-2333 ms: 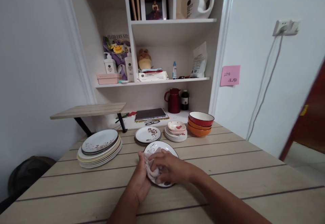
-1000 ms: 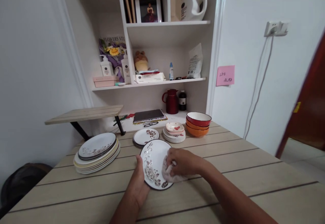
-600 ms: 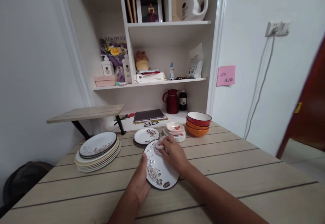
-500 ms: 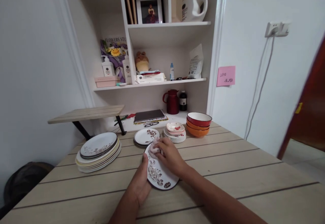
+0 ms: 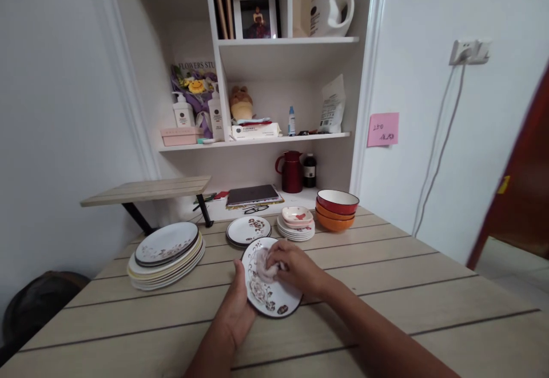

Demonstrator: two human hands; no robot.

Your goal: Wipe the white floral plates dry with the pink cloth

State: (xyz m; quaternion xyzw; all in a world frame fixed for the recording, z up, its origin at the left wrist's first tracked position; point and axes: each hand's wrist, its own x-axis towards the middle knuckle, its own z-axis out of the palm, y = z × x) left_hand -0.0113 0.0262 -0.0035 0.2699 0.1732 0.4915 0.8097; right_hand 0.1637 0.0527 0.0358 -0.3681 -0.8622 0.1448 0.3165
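Observation:
A white plate with a dark rim and brown flower pattern is tilted above the table in front of me. My left hand grips its left edge, thumb along the rim and the other fingers hidden beneath. In my right hand a crumpled pale cloth is bunched and pressed onto the plate's upper middle. Just behind lies a small stack of matching plates. To its right, small dishes sit on a stack of little white plates.
A tall stack of larger plates stands at the left, near a raised wooden shelf on black legs. Red and orange bowls are nested at the back right. Behind them are a closed laptop, glasses and a red jug.
My right hand has slid the cloth from the plate's far edge down toward its middle. My left hand still holds the plate, its thumb slightly farther out from the rim.

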